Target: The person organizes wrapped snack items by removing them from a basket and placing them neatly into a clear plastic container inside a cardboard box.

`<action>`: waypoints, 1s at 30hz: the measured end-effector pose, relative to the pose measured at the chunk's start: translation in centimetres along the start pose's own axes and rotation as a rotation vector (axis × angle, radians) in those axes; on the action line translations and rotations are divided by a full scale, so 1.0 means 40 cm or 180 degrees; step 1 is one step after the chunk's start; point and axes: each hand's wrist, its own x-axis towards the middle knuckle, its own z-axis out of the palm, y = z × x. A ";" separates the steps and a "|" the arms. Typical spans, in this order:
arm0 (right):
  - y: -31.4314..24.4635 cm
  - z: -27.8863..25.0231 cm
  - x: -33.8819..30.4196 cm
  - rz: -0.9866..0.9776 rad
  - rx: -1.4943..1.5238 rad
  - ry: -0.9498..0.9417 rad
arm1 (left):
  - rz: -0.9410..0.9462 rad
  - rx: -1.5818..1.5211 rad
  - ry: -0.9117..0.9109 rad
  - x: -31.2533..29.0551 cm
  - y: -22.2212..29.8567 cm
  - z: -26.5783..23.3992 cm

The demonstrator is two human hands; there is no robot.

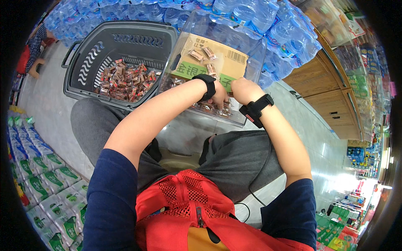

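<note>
A clear plastic bin (234, 122) stands in front of me, with a brown cardboard box (226, 58) with a green band inside it. A few small wrapped snacks (210, 69) lie on the cardboard, and more line the bin's near side. My left hand (219, 96) reaches down among these packets, its fingers bent over them and their tips partly hidden. Beside it, at the cardboard's near right corner, my right hand (246, 90) is closed like a fist. Whatever its fingers hold is hidden. Both wrists wear black straps.
A dark grey basket (79, 94) with a pile of the same wrapped snacks stands at left. Shrink-wrapped water bottles (247, 14) are stacked behind. Wooden cabinets (322, 83) stand at right, and green-white packs (54, 180) lie at lower left. A black cable (260, 173) hangs by my right leg.
</note>
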 end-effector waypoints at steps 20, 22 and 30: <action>-0.005 0.035 0.064 0.0355 -0.0248 -0.0451 | -0.0283 -0.0650 0.0032 -0.028 -0.006 -0.018; -0.009 0.029 0.072 0.0384 -0.0326 -0.0506 | -0.0407 -0.0662 -0.0023 -0.023 -0.009 -0.024; -0.032 0.018 0.094 0.0518 -0.0702 -0.0622 | -0.0399 -0.0951 -0.0229 -0.001 -0.024 -0.014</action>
